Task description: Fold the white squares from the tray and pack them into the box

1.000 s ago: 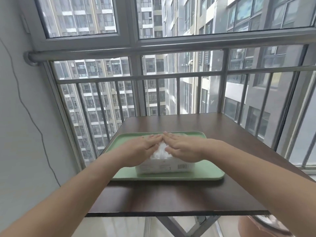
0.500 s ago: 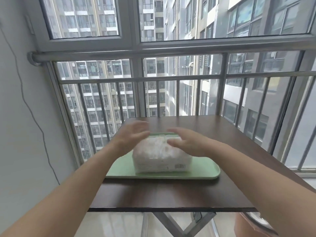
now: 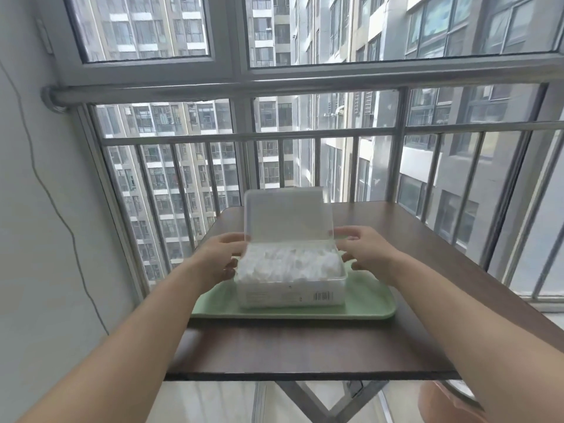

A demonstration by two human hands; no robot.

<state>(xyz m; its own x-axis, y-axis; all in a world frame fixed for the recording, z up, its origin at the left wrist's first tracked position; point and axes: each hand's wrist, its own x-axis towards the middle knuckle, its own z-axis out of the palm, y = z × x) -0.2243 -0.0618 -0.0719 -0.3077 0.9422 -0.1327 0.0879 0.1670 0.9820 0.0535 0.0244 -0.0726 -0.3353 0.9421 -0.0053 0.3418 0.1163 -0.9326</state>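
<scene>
Clear plastic box [image 3: 290,296], lid [image 3: 287,215] up, full of white squares [image 3: 290,265], on green tray [image 3: 377,303] mid-table [image 3: 305,346].
Hands: left hand [image 3: 218,261] and right hand [image 3: 364,254] grip box ends, fingers curled by lid corners.

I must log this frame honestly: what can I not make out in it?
Head view:
Number of squares in the box: blurred white mass.
Print on label: too small.
Far part of tray: hidden by box and lid.
Whether left hand and right hand grip the box: contact blurred.
</scene>
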